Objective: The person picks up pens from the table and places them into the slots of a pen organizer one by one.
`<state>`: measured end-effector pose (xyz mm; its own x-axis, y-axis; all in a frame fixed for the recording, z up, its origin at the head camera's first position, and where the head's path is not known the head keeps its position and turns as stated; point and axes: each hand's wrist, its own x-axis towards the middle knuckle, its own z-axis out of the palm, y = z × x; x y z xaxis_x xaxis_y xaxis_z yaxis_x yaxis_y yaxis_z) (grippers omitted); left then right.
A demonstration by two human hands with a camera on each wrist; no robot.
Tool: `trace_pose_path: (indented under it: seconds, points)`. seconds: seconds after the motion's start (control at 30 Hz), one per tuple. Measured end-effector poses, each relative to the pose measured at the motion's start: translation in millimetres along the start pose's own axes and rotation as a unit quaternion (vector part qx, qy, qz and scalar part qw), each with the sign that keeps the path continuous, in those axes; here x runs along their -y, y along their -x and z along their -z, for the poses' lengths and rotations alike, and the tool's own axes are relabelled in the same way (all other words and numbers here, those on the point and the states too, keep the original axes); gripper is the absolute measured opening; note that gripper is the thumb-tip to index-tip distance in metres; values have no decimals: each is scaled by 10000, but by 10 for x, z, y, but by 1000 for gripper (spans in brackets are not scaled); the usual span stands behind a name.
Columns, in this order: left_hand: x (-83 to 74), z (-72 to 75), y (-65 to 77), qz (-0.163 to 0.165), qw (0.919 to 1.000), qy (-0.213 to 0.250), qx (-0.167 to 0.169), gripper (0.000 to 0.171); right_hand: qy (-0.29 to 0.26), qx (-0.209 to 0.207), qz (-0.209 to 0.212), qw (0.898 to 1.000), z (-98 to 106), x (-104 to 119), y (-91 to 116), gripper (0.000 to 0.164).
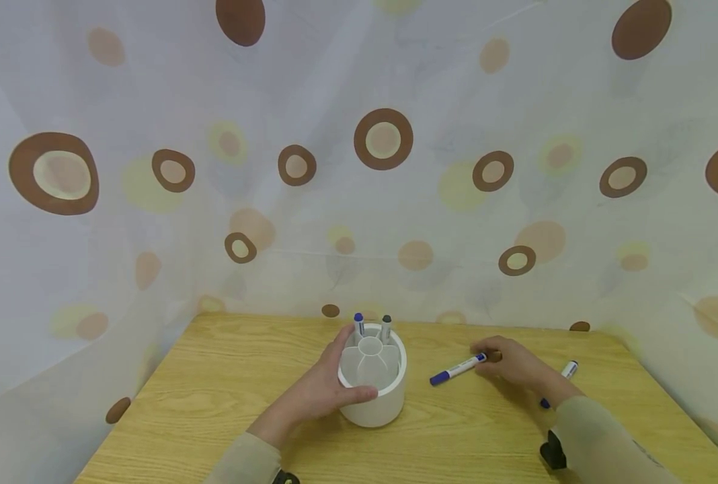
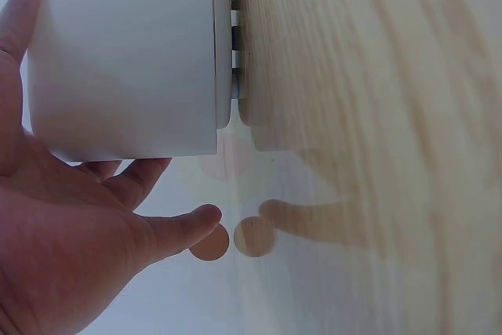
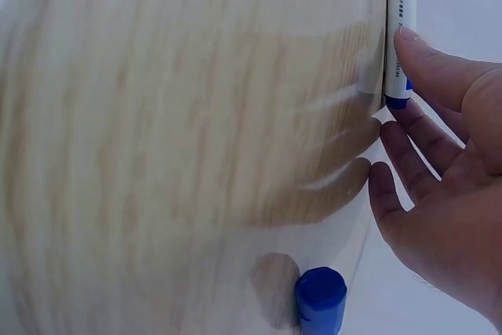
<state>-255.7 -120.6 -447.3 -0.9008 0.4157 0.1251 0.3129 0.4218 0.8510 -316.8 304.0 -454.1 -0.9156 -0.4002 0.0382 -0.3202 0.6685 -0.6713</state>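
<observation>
The left hand (image 1: pixel 318 391) curls round a white cylindrical plastic pen holder (image 1: pixel 380 409), seemingly steadying it, while the right hand (image 1: pixel 514 366) pinches a white blue-capped marker (image 1: pixel 459 369) near its tail.

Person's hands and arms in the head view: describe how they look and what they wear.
The left hand and right hand wear no gloves. The left sleeve and right sleeve are pale beige. A black device shows at the right cuff, a second black piece at the left, partly cut off.
</observation>
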Motion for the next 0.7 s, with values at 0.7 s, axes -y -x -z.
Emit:
trace_pose_path:
  seconds: [0.7]
  points:
    - [-32, -8, 16, 42, 10000, 60, -41, 121, 307, -176, 91, 9993, 5, -55, -34, 15]
